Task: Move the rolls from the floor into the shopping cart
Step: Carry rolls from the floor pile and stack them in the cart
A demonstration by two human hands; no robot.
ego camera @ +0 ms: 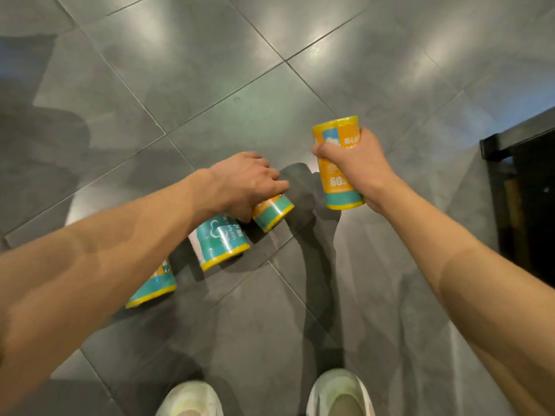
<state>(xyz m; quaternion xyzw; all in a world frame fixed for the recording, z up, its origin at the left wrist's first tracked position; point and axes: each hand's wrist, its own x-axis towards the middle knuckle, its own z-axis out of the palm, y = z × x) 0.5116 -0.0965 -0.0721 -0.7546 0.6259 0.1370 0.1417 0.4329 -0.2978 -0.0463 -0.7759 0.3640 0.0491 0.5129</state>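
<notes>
My right hand (356, 165) grips an orange and teal wrapped roll (339, 178) upright, lifted above the grey tile floor. My left hand (246, 184) reaches down and its fingers curl round a second roll (273, 213) that stands on the floor. Two more rolls stand in a row to the lower left: a teal one (220, 244) and another roll (159, 285) partly hidden under my left forearm. The shopping cart is not in view.
Glossy grey floor tiles (240, 55) fill the view. A dark cabinet or frame (522, 181) stands at the right edge. My two pale shoes (339, 394) are at the bottom, behind the rolls.
</notes>
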